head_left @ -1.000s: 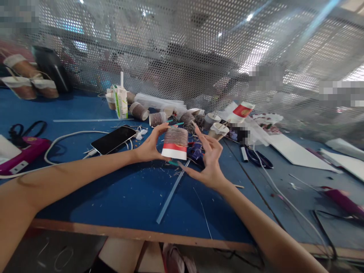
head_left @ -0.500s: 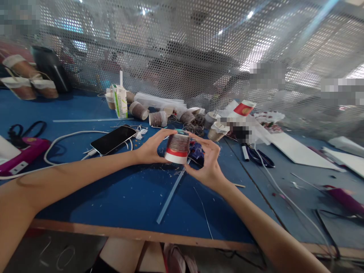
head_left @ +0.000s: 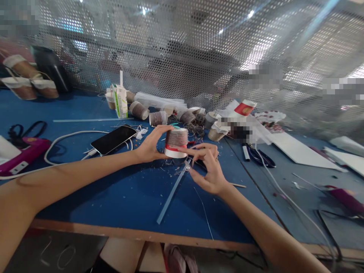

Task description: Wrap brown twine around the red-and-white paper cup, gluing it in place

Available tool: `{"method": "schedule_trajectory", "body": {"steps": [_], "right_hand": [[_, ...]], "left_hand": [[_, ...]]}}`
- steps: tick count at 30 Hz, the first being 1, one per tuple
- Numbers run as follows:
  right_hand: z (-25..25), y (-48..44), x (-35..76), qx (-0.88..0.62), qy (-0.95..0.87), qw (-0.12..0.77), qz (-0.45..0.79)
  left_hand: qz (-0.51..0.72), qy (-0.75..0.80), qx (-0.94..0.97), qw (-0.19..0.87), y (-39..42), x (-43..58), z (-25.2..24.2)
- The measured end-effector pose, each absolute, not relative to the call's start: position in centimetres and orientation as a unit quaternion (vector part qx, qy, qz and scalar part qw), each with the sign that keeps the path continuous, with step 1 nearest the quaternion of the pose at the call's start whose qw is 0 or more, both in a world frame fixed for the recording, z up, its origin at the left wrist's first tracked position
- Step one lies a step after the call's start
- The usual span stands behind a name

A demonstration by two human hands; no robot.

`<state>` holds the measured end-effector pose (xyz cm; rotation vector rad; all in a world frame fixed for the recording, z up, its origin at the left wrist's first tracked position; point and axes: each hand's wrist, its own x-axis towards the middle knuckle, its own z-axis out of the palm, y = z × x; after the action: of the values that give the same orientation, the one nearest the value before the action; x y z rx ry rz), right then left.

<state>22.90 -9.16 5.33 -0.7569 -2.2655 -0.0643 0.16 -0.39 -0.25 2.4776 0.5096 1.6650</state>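
Note:
An upside-down paper cup (head_left: 176, 138), wound with brownish-grey cord over its upper part, is held above the table. Below the cord a red band and a white rim show. My left hand (head_left: 151, 145) grips its left side, thumb low and fingers near the top, where a small teal piece sticks out. At the cup's lower right, my right hand (head_left: 207, 167) has its fingers spread; one fingertip reaches the red band and seems to touch it, while the thumb is apart from the cup. Beneath lies a translucent glue stick (head_left: 172, 197).
A phone (head_left: 114, 139) on a white cable lies left, beside a purple power strip (head_left: 27, 155). Several cord-wrapped cups (head_left: 158, 118) and a drink carton (head_left: 121, 101) line the back. Scissors with dark handles (head_left: 261, 156) and white boards (head_left: 304, 151) are at the right.
My right thumb and fingers have come away from the cup's right side, and the hand has shifted slightly down. The cup has turned a little in my left hand.

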Motion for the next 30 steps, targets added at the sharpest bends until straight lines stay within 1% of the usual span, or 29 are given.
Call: {"method": "schedule_trajectory", "body": {"steps": [2, 7, 10, 12, 14, 17, 19, 21, 24, 28, 30], "right_hand": [[5.0, -8.7, 23.1, -0.314, -0.852, 0.419, 0.009], [3.8, -7.1, 23.9, -0.385, -0.697, 0.593, 0.117], [3.4, -6.0, 24.3, -0.407, -0.631, 0.654, 0.092], [3.3, -5.7, 24.4, -0.410, -0.616, 0.671, 0.054], [3.4, -5.7, 24.3, -0.401, -0.658, 0.637, 0.024], [3.5, -6.3, 24.0, -0.329, -0.796, 0.508, 0.008], [3.5, -6.6, 23.8, -0.290, -0.857, 0.426, -0.002], [3.2, -6.7, 23.8, -0.294, -0.875, 0.383, -0.018], [2.5, -6.3, 24.3, -0.315, -0.865, 0.390, -0.015], [1.7, -5.8, 24.6, -0.347, -0.840, 0.416, 0.031], [1.6, -5.8, 24.4, -0.355, -0.838, 0.413, 0.042]], "left_hand": [[0.558, 0.165, 0.810, 0.078, -0.1, 0.1, -0.5], [0.579, 0.163, 0.787, 0.138, 0.3, 0.2, -1.0], [0.582, 0.149, 0.781, 0.168, 0.4, 0.4, -1.2], [0.579, 0.142, 0.781, 0.184, 0.4, 0.4, -1.2], [0.570, 0.134, 0.784, 0.204, 0.4, 0.4, -1.2], [0.550, 0.113, 0.795, 0.232, 0.1, 0.4, -1.1], [0.533, 0.097, 0.806, 0.240, -0.2, 0.4, -0.9], [0.511, 0.083, 0.821, 0.241, -0.4, 0.3, -0.8], [0.494, 0.070, 0.837, 0.226, -0.5, 0.3, -0.8], [0.505, 0.083, 0.846, 0.146, -0.7, 0.1, -0.5], [0.496, 0.093, 0.854, 0.131, -0.8, 0.0, -0.2]]}}
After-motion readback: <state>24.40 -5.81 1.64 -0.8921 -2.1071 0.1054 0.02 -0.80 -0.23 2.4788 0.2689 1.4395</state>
